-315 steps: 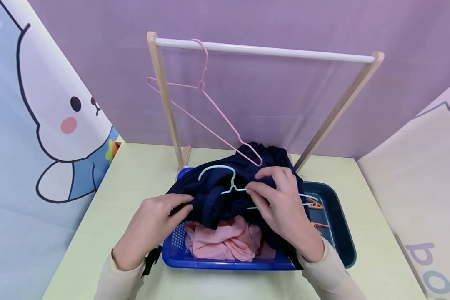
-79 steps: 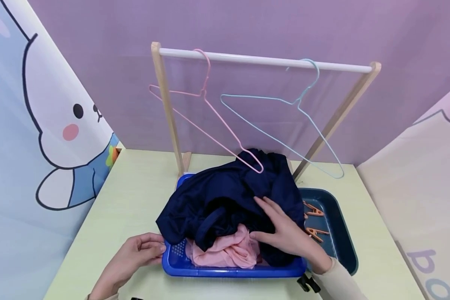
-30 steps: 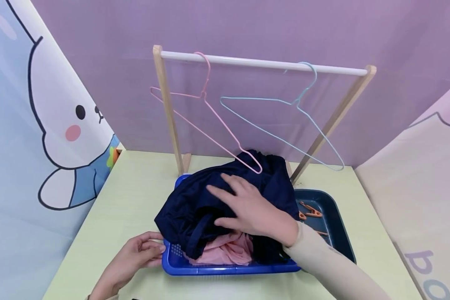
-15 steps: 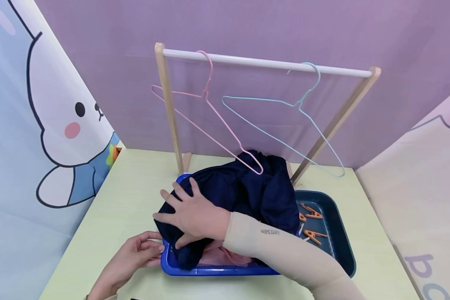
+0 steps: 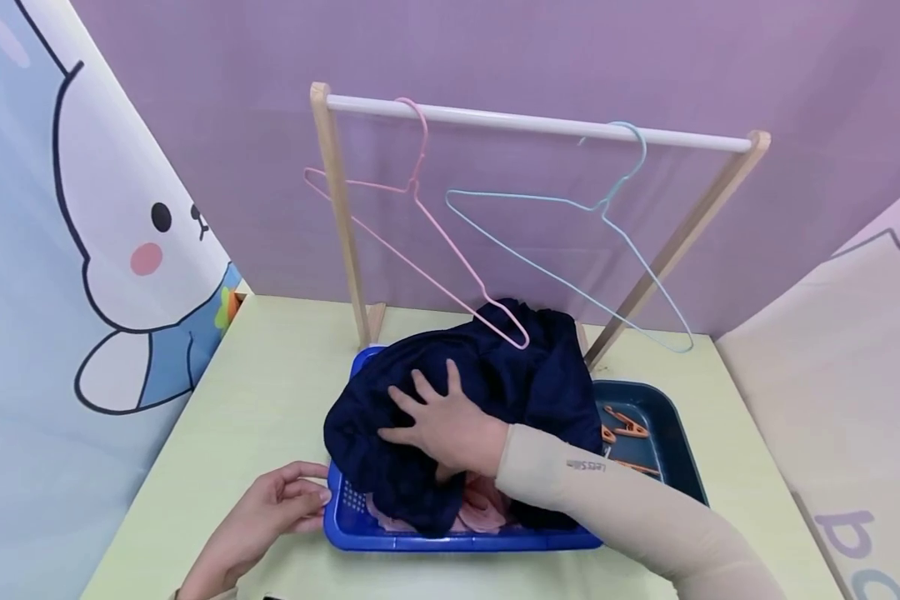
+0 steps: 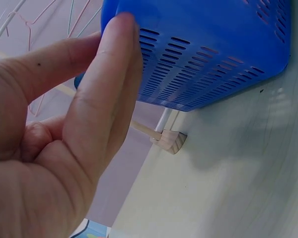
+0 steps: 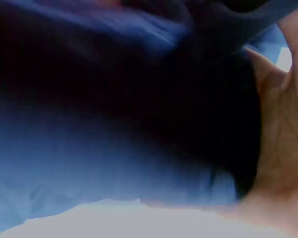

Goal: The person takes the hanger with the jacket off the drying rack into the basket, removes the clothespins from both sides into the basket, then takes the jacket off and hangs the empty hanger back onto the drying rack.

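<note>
A dark navy garment (image 5: pixel 543 400) is heaped over a blue plastic basket (image 5: pixel 465 543), with a pink cloth (image 5: pixel 487 507) showing beneath its front edge. On top of the navy cloth lies my right hand (image 5: pixel 450 425), its fingers spread wide. In the right wrist view, dark fabric (image 7: pixel 139 114) fills most of the picture beside the palm. My left hand (image 5: pixel 277 507) holds the basket's left rim between thumb and fingers. The left wrist view shows those fingers (image 6: pixel 107 74) at the basket's slotted wall (image 6: pixel 188 59).
Behind the basket stands a rack with a white rod (image 5: pixel 510 119). A pink hanger (image 5: pixel 412 187) and a light blue hanger (image 5: pixel 603 208) hang from it. At the right, a dark green tray (image 5: pixel 663 417) holds orange clothes pegs (image 5: pixel 630 427).
The light blue hanger went from my right hand onto the rod. My left hand moved to the basket rim. My right hand swept left over the navy garment, then back right, folding its left corner inward.
</note>
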A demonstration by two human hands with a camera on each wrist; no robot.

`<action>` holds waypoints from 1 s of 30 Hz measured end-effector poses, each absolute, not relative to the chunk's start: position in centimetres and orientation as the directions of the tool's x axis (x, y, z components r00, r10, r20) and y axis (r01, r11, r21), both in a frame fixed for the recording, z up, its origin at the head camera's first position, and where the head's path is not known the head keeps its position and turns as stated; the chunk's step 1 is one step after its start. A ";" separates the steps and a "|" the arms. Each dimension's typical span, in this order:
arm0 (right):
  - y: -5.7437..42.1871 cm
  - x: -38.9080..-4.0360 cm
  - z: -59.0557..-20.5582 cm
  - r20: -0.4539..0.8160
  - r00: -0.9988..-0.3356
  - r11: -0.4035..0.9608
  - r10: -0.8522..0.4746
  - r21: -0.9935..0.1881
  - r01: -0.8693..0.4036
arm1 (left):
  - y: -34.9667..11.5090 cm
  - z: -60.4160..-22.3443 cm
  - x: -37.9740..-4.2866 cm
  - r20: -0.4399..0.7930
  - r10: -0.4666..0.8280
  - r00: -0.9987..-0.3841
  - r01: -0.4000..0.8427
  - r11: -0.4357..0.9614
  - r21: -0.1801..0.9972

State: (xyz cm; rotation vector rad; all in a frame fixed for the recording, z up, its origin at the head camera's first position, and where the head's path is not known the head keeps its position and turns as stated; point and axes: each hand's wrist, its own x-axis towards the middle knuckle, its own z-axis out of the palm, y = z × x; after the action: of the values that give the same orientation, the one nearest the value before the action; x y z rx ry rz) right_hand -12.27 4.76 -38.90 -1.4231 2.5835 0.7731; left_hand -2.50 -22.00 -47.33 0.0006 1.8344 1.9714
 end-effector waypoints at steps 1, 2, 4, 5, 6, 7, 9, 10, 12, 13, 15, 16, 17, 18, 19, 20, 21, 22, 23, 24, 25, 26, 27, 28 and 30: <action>5.5 -12.3 -39.2 -0.316 -0.561 0.432 -0.765 0.395 -0.811 | -22.0 -47.3 -2.5 -0.298 0.313 -0.902 -0.320 -0.020 0.947; 6.2 -12.3 -39.5 -0.318 -0.560 0.427 -0.765 0.400 -0.811 | -22.0 -47.3 -2.5 -0.301 0.309 -0.902 -0.322 -0.018 0.946; 7.5 -12.3 -40.2 -0.328 -0.562 0.426 -0.760 0.401 -0.811 | -22.0 -47.2 -2.5 -0.304 0.306 -0.902 -0.325 -0.018 0.946; 8.0 -12.3 -40.4 -0.336 -0.565 0.430 -0.754 0.398 -0.810 | -22.0 -47.2 -2.5 -0.305 0.305 -0.902 -0.325 -0.018 0.945; 8.5 -12.3 -40.6 -0.346 -0.568 0.436 -0.747 0.390 -0.811 | -22.0 -47.2 -2.5 -0.305 0.305 -0.902 -0.325 -0.017 0.945; 9.0 -12.3 -40.9 -0.357 -0.571 0.443 -0.740 0.380 -0.812 | -22.0 -47.2 -2.6 -0.305 0.305 -0.902 -0.325 -0.016 0.946; 9.6 -12.3 -41.3 -0.379 -0.575 0.460 -0.725 0.355 -0.814 | -22.0 -47.2 -2.6 -0.306 0.303 -0.902 -0.325 -0.013 0.945; 9.8 -12.4 -41.5 -0.391 -0.576 0.468 -0.718 0.340 -0.815 | -22.0 -47.2 -2.6 -0.308 0.302 -0.902 -0.326 -0.011 0.945; 10.2 -12.4 -41.9 -0.407 -0.577 0.484 -0.708 0.314 -0.817 | -22.0 -47.3 -2.6 -0.311 0.301 -0.902 -0.329 -0.011 0.944; 10.4 -12.5 -42.0 -0.414 -0.579 0.496 -0.702 0.300 -0.815 | -22.0 -47.3 -2.6 -0.312 0.300 -0.902 -0.330 -0.010 0.944; 10.6 -12.5 -42.4 -0.421 -0.583 0.516 -0.695 0.274 -0.812 | -22.0 -47.3 -2.7 -0.312 0.296 -0.903 -0.329 -0.008 0.944; 10.7 -12.5 -42.5 -0.426 -0.586 0.526 -0.689 0.261 -0.809 | -21.9 -47.3 -2.7 -0.312 0.295 -0.903 -0.329 -0.008 0.944; 10.8 -12.6 -42.6 -0.431 -0.589 0.538 -0.683 0.249 -0.806 | -21.9 -47.3 -2.7 -0.311 0.295 -0.903 -0.329 -0.010 0.944; 10.9 -12.6 -42.7 -0.434 -0.591 0.546 -0.680 0.238 -0.803 | -21.9 -47.3 -2.7 -0.312 0.293 -0.904 -0.329 -0.009 0.944; 10.9 -12.6 -42.8 -0.438 -0.593 0.553 -0.675 0.231 -0.800 | -21.9 -47.3 -2.7 -0.311 0.293 -0.904 -0.326 -0.005 0.945; 10.9 -12.7 -42.9 -0.440 -0.593 0.554 -0.674 0.231 -0.800 | -21.9 -47.3 -2.7 -0.311 0.293 -0.904 -0.327 -0.004 0.945; 10.9 -12.7 -42.9 -0.436 -0.591 0.552 -0.679 0.228 -0.802 | -21.9 -47.2 -2.7 -0.311 0.293 -0.904 -0.326 -0.003 0.945; 11.0 -12.7 -42.8 -0.428 -0.588 0.552 -0.686 0.221 -0.804 | -21.9 -47.2 -2.7 -0.310 0.294 -0.904 -0.325 -0.003 0.946; 11.1 -12.7 -42.6 -0.413 -0.584 0.550 -0.699 0.211 -0.808 | -21.9 -47.2 -2.7 -0.310 0.294 -0.904 -0.325 -0.002 0.946; 11.2 -12.7 -42.4 -0.389 -0.576 0.544 -0.719 0.201 -0.815 | -21.9 -47.2 -2.7 -0.310 0.293 -0.905 -0.324 0.000 0.946; 11.3 -12.7 -42.1 -0.363 -0.567 0.539 -0.739 0.184 -0.822 | -21.9 -47.2 -2.6 -0.309 0.293 -0.905 -0.323 0.000 0.946; 11.5 -12.6 -41.7 -0.334 -0.558 0.538 -0.760 0.159 -0.828 | -21.9 -47.1 -2.6 -0.310 0.293 -0.905 -0.324 0.000 0.946; 11.8 -12.6 -41.2 -0.301 -0.551 0.541 -0.779 0.124 -0.832 | -21.9 -47.1 -2.6 -0.310 0.291 -0.905 -0.324 0.000 0.946; 12.0 -12.6 -40.8 -0.270 -0.548 0.546 -0.791 0.092 -0.833 | -21.9 -47.1 -2.6 -0.313 0.290 -0.904 -0.327 0.000 0.945; 12.8 -12.8 -39.9 -0.205 -0.556 0.561 -0.806 0.034 -0.827 | -22.0 -47.1 -2.6 -0.320 0.288 -0.903 -0.333 0.004 0.943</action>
State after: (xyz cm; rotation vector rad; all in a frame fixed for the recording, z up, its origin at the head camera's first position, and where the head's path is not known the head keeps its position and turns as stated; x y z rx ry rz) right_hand -12.81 12.76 -39.88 -1.3854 2.6264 0.1891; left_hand -2.57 -21.97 -47.14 -0.0464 1.8627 1.9513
